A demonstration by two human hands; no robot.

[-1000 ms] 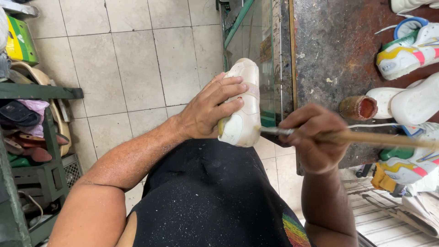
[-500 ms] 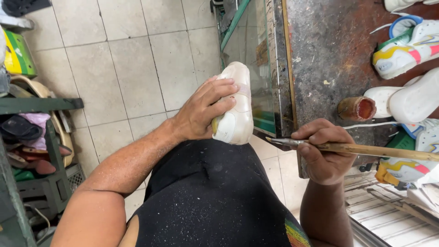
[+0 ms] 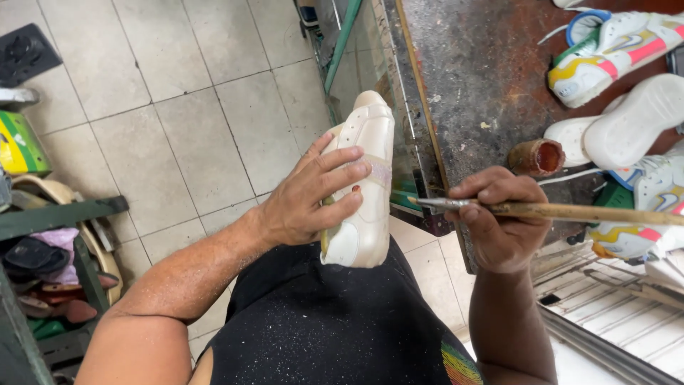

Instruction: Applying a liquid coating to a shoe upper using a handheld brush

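White shoe (image 3: 363, 192) half-hidden under left hand (image 3: 306, 196); brush (image 3: 570, 212) tip unclear.

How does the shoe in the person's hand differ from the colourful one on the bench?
The held shoe is plain cream; the bench shoe is white with yellow, pink and green patches. The held shoe is gripped off the surface by the left hand; the bench shoe lies untouched on the dark bench. Both are sneakers.

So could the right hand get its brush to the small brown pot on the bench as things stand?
Probably yes: the right hand holds the brush just below the brown pot, with only bare benchtop between them.
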